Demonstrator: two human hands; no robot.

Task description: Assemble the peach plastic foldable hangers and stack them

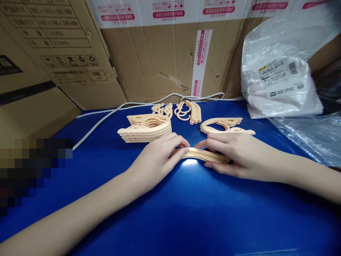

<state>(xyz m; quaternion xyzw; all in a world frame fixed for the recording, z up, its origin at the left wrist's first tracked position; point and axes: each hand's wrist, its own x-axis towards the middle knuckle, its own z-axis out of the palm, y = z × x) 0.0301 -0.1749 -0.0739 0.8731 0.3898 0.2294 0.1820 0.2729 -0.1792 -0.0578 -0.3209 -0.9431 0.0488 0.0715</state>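
A curved beige plastic hanger arm (200, 154) lies crosswise between my hands, just above or on the blue table. My left hand (157, 153) is closed, pinching its left end between thumb and fingers. At the other end my right hand (237, 155) grips it with the thumb below and the fingers above. Behind my left hand stands a stack of folded beige hangers (145, 137). More folded hanger pieces (213, 122) lie behind my right hand, partly hidden by it.
Loose beige hooks (162, 109) and a bundle of curved arms (195, 112) lie farther back on the blue table (186, 213). A white cable (106, 115) runs along the rear. Cardboard boxes (160, 60) wall the back and left; a white plastic bag (282, 78) sits at right.
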